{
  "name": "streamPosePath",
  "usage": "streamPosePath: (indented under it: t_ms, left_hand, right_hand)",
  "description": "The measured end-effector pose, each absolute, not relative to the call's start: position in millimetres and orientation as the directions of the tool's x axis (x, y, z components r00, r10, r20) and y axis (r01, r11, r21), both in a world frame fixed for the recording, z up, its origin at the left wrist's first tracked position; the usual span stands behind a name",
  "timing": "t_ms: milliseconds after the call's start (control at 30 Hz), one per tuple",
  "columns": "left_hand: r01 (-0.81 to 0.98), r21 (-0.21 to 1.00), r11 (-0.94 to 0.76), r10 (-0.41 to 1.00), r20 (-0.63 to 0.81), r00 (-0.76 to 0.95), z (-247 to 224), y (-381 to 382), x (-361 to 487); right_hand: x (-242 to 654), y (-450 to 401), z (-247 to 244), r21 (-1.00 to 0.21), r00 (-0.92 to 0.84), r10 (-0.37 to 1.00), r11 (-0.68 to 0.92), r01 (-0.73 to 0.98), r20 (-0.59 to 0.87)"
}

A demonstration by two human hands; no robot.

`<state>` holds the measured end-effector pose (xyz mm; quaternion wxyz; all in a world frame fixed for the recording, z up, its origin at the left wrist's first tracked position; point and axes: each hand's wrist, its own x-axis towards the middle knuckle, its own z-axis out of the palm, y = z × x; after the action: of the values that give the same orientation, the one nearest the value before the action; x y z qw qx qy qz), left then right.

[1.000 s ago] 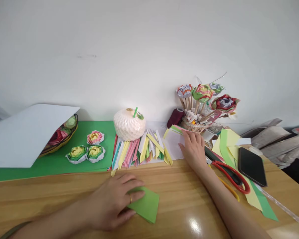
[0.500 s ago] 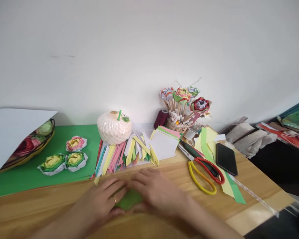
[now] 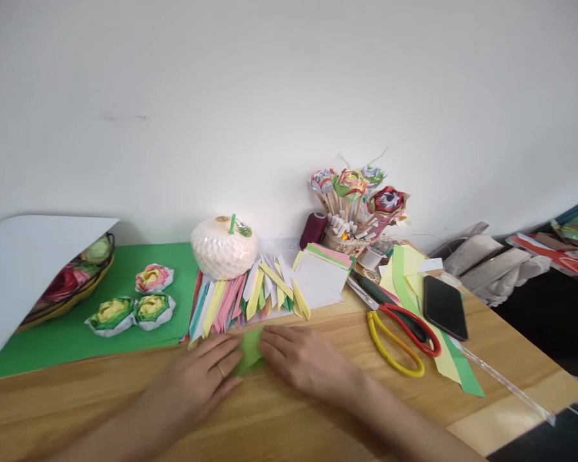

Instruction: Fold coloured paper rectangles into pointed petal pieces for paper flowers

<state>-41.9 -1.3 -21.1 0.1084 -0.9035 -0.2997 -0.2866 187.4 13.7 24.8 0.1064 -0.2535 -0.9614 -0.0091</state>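
Note:
A piece of light green paper lies on the wooden table between my two hands. My left hand, with a ring on one finger, rests at the paper's left side; its fingers are stretched out and the thumb is apart. From the right, my right hand lies with its fingers extended over the paper's right edge, its thumb hidden underneath. Just beyond my hands lie many folded paper strips in several colours and a stack of white paper squares.
Scissors with red and yellow handles and a black phone lie to the right. A white textured jar stands behind the strips. Paper flowers sit on green card at left; stick-mounted flowers stand in a pot at the back.
My fingers have spread and flattened out, uncovering more of the green paper's upper part. My left thumb has come away from the paper. The view has shifted slightly.

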Motion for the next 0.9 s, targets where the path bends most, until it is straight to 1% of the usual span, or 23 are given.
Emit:
streamPosePath:
  t_ms: [100, 267, 333, 400, 500, 567, 633, 667, 700, 733, 767, 833, 900]
  left_hand:
    - [0.567, -0.006, -0.824, 0.435, 0.635, 0.639, -20.9, -1.5, -40.3]
    - [0.547, 0.218, -0.808, 0.547, 0.624, 0.559, -12.1, -0.4, -42.3]
    - [0.540, 0.282, -0.793, 0.581, 0.617, 0.531, -8.9, 0.7, -42.8]
    - [0.537, 0.313, -0.784, 0.596, 0.624, 0.506, -6.3, 1.9, -43.1]
    - [0.551, 0.272, -0.789, 0.564, 0.678, 0.472, -1.0, 1.9, -44.6]
    - [0.568, 0.193, -0.800, 0.512, 0.712, 0.480, 4.0, -1.2, -45.7]
    - [0.574, 0.112, -0.811, 0.473, 0.703, 0.531, 8.9, -7.7, -45.5]
    - [0.564, 0.071, -0.823, 0.439, 0.709, 0.552, 10.8, -12.0, -44.3]
    - [0.570, 0.056, -0.819, 0.444, 0.692, 0.569, 12.0, -16.8, -42.4]
    - [0.557, 0.037, -0.829, 0.441, 0.657, 0.612, 12.6, -21.8, -39.7]
    - [0.557, 0.031, -0.830, 0.433, 0.664, 0.609, 12.5, -26.8, -36.4]
    - [0.560, 0.062, -0.826, 0.461, 0.645, 0.609, 11.0, -35.8, -29.2]
    - [0.543, 0.134, -0.829, 0.500, 0.613, 0.612, 8.8, -42.5, -23.0]
  right_hand:
    - [191.1, 15.3, 22.3, -0.076, -0.836, 0.502, 0.863, 0.499, 0.219]
    - [192.2, 17.2, 21.1, -0.174, -0.787, 0.570, 0.821, 0.543, 0.234]
    - [193.1, 18.2, 20.9, -0.222, -0.774, 0.588, 0.808, 0.546, 0.237]
    - [194.6, 19.8, 21.2, -0.270, -0.758, 0.606, 0.793, 0.547, 0.242]
    - [196.9, 22.3, 25.1, -0.305, -0.743, 0.593, 0.802, 0.514, 0.309]
    - [198.3, 22.3, 30.8, -0.261, -0.747, 0.527, 0.850, 0.457, 0.406]
    - [200.3, 19.3, 37.3, -0.187, -0.763, 0.440, 0.897, 0.401, 0.473]
    - [201.8, 16.4, 40.0, -0.157, -0.780, 0.410, 0.910, 0.384, 0.472]
    - [203.5, 12.5, 41.6, -0.140, -0.805, 0.396, 0.917, 0.374, 0.442]
    - [205.6, 7.7, 42.2, -0.133, -0.829, 0.390, 0.920, 0.369, 0.400]
    - [208.0, 2.4, 41.4, -0.136, -0.849, 0.398, 0.917, 0.375, 0.348]
    - [213.0, -8.7, 36.9, -0.163, -0.863, 0.427, 0.904, 0.396, 0.270]
    - [217.6, -18.6, 30.5, -0.216, -0.850, 0.468, 0.880, 0.423, 0.243]
